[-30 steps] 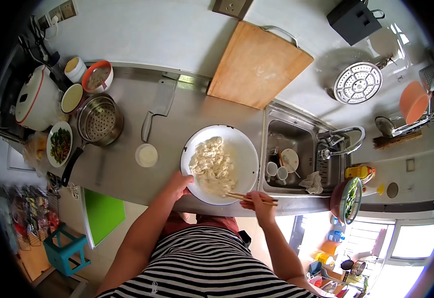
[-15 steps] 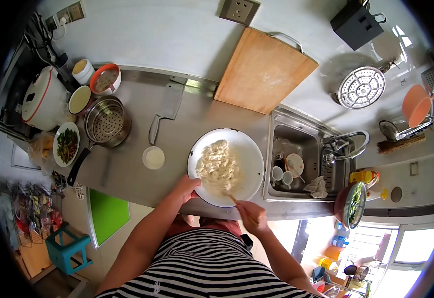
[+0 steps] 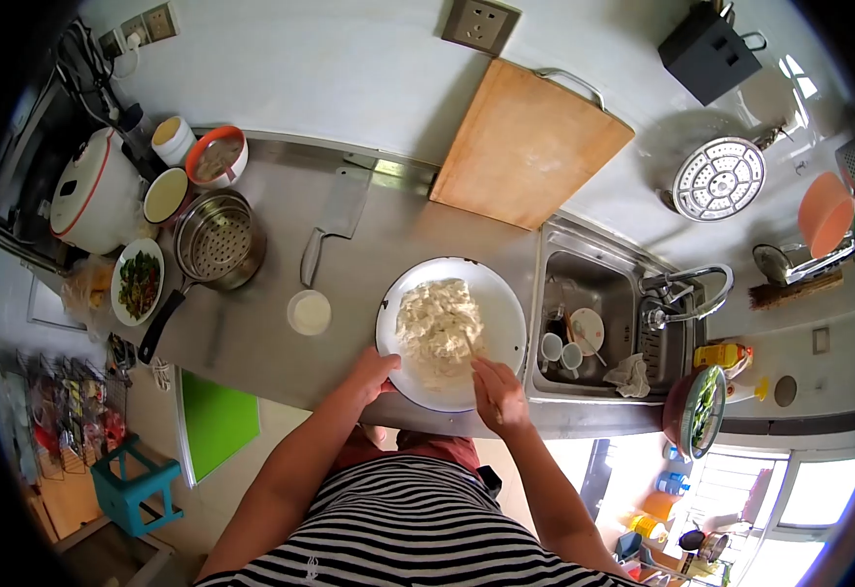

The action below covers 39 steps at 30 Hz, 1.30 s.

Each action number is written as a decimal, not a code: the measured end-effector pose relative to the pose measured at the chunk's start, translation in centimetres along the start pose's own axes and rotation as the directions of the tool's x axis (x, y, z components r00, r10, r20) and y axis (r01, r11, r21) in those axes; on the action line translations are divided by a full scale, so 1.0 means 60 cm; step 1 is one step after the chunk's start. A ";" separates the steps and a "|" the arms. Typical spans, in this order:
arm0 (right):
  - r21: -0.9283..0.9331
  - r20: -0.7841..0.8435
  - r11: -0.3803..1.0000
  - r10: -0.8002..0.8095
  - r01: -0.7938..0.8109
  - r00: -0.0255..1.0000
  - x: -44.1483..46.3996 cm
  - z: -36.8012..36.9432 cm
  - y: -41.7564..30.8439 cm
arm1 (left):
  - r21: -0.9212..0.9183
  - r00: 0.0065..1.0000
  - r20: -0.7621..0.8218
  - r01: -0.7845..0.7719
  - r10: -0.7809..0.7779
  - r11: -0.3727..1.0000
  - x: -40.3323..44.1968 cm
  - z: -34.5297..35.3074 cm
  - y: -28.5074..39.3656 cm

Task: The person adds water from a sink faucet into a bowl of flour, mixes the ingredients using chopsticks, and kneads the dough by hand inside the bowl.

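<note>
A white enamel basin with a dark, chipped rim stands at the counter's front edge. Inside it lies a lumpy, pale dough mixture. My left hand grips the basin's rim at the lower left, thumb over the edge. Closed round a pair of thin wooden chopsticks, my right hand is over the basin's lower right rim. The chopstick tips are down in the mixture. Left of the basin sits a small round container of white powder, with a cleaver behind it.
A wooden cutting board leans on the wall. The sink at right holds cups and a dish. A steamer pot, a plate of chopped vegetables and a rice cooker stand at left.
My right hand has moved up and further over the basin, taking the chopsticks deeper into the dough mixture. My left hand stays on the rim. The whole view has shifted slightly.
</note>
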State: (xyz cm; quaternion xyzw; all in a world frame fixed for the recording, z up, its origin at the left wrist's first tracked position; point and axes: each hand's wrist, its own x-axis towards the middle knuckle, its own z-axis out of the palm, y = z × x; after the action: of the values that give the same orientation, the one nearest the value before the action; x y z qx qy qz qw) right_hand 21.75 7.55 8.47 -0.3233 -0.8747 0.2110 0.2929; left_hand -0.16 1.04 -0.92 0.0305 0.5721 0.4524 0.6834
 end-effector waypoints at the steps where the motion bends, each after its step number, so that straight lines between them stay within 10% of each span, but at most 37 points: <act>1: 0.001 0.006 1.000 -0.004 0.004 1.000 -0.013 -0.007 -0.007 | 0.005 1.000 -0.001 0.001 -0.001 1.000 0.001 -0.001 -0.001; 18: 0.102 0.063 0.995 -0.012 0.005 0.998 0.090 0.025 0.036 | -0.002 0.997 0.069 0.039 -0.039 0.999 -0.003 -0.002 0.017; 28: 0.249 0.247 0.791 0.506 -0.559 0.826 -0.042 -0.049 -0.016 | 0.048 0.999 -0.025 0.047 -0.046 0.998 0.002 0.004 0.010; 34: 0.259 0.152 0.957 0.089 -0.127 0.984 0.029 0.029 -0.043 | 0.036 0.995 0.038 0.094 -0.096 0.995 0.014 -0.005 0.009; 39: 0.227 0.149 0.937 0.235 -0.264 0.961 0.101 0.030 0.034 | 0.013 0.995 0.064 0.076 -0.077 0.997 0.011 -0.008 0.007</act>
State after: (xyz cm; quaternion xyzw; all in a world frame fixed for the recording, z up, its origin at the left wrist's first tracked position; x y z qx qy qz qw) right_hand 17.73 12.82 8.30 -0.3799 -0.8099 0.3717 0.2483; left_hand -0.83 1.48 -1.36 0.0266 0.5531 0.4216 0.7181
